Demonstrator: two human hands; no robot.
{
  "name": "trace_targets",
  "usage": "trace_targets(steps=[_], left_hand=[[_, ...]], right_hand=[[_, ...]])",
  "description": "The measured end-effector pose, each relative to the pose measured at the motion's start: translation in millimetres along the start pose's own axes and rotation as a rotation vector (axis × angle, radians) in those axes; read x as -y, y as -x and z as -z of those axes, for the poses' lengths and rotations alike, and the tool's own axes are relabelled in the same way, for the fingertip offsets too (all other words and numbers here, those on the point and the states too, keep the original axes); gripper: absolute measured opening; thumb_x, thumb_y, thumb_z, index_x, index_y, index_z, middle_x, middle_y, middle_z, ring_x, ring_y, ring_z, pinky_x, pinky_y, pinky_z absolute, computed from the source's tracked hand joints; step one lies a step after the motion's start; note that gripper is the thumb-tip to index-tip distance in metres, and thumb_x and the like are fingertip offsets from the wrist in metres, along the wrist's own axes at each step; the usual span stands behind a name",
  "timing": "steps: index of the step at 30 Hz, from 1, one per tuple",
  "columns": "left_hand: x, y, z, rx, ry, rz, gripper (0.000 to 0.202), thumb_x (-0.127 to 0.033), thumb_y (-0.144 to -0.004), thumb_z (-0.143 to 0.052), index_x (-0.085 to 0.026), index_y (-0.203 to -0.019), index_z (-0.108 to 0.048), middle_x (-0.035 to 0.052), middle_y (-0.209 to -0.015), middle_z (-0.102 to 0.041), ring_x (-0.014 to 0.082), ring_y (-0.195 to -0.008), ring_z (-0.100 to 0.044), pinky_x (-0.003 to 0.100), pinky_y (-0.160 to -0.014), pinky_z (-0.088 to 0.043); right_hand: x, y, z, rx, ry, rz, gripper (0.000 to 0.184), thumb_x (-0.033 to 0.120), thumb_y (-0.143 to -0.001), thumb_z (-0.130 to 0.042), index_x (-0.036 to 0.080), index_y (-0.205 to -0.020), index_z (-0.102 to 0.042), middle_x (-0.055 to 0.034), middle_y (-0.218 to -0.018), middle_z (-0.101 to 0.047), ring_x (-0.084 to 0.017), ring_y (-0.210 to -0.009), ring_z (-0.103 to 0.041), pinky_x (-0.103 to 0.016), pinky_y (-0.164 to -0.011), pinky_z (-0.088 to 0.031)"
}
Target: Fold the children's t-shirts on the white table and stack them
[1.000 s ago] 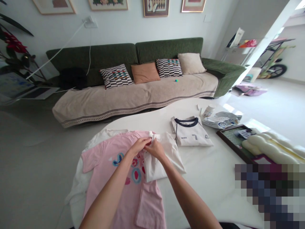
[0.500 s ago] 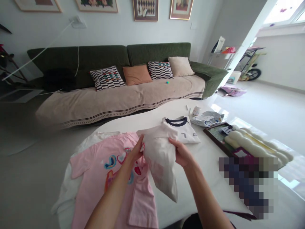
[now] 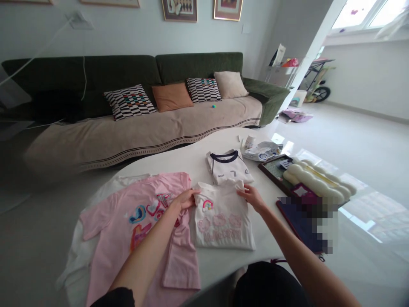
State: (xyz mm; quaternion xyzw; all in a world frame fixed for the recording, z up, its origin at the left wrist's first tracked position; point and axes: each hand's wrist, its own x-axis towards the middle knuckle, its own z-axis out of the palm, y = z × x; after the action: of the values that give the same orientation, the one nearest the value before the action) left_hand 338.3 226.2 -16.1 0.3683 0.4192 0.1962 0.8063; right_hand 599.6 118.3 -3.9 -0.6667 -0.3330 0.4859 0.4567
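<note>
A folded white shirt (image 3: 221, 219) with a rainbow and pink print lies face up on the white table (image 3: 188, 160). My left hand (image 3: 185, 199) pinches its top left corner, and my right hand (image 3: 252, 195) grips its top right corner. To the left a pink T-shirt (image 3: 134, 221) with colourful hearts lies spread flat over a white garment (image 3: 76, 260). Just beyond the white shirt sits a folded white jersey (image 3: 228, 167) with a navy collar.
A dark tray (image 3: 271, 170), a cream wavy cushion (image 3: 318, 181), a dark blue item (image 3: 300, 221) and crumpled packaging (image 3: 263, 151) sit on the table's right. A green sofa (image 3: 134, 72) with patterned cushions stands behind. Open floor lies to the right.
Both hands lifted the folded white shirt, turned it over and laid it flat, print side up, in front of the jersey. The camera view shifted right.
</note>
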Motion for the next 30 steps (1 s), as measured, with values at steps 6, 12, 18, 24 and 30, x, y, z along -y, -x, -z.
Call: trace_targets(steps=[6, 12, 18, 24, 30], left_hand=[[-28.1, 16.2, 12.5, 0.301, -0.085, 0.014, 0.035, -0.013, -0.065, -0.065, -0.018, -0.099, -0.061, 0.0063, -0.088, -0.065, 0.0123, -0.072, -0.059, 0.026, -0.068, -0.045], [-32.6, -8.1, 2.4, -0.038, -0.382, -0.080, 0.029, -0.018, -0.061, -0.068, -0.014, -0.090, -0.063, 0.0031, -0.074, -0.063, 0.0105, -0.065, -0.056, 0.023, -0.063, -0.042], [-31.2, -23.4, 1.4, -0.143, -0.468, -0.196, 0.022, -0.012, -0.057, -0.064, -0.014, -0.079, -0.063, -0.0020, -0.062, -0.058, 0.0079, -0.057, -0.052, 0.020, -0.059, -0.040], [-41.8, -36.5, -8.6, -0.144, -0.464, -0.229, 0.019, -0.012, -0.062, -0.059, -0.017, -0.080, -0.063, 0.0023, -0.080, -0.063, 0.0123, -0.075, -0.058, 0.024, -0.071, -0.043], [-9.8, -48.9, -20.4, -0.436, -0.563, -0.223, 0.016, -0.018, -0.057, -0.068, -0.015, -0.071, -0.059, 0.0064, -0.077, -0.063, 0.0221, -0.096, -0.053, 0.026, -0.076, -0.039]], right_hand=[[1.5, 6.2, 21.3, 0.170, -0.069, 0.067, 0.042, 0.038, -0.064, -0.063, 0.020, -0.102, -0.055, -0.0039, -0.087, -0.064, -0.016, -0.076, -0.060, -0.026, -0.063, -0.047], [-11.4, -0.2, 30.9, 0.067, 0.083, 0.084, 0.044, 0.040, -0.066, -0.059, 0.018, -0.104, -0.053, -0.0019, -0.080, -0.061, -0.012, -0.067, -0.056, -0.021, -0.054, -0.043], [-17.9, -11.8, 20.9, -0.126, 0.290, 0.258, 0.037, 0.044, -0.068, -0.055, 0.020, -0.095, -0.053, 0.0030, -0.065, -0.051, -0.010, -0.056, -0.049, -0.022, -0.051, -0.039], [-24.1, -18.7, 31.0, -0.180, 0.162, 0.290, 0.036, 0.051, -0.068, -0.050, 0.019, -0.085, -0.050, 0.0007, -0.071, -0.055, -0.011, -0.060, -0.052, -0.021, -0.053, -0.041], [-38.3, -19.3, 29.1, -0.331, 0.222, 0.046, 0.052, 0.051, -0.062, -0.054, 0.017, -0.101, -0.050, -0.0010, -0.069, -0.060, -0.011, -0.051, -0.051, -0.023, -0.050, -0.040]])
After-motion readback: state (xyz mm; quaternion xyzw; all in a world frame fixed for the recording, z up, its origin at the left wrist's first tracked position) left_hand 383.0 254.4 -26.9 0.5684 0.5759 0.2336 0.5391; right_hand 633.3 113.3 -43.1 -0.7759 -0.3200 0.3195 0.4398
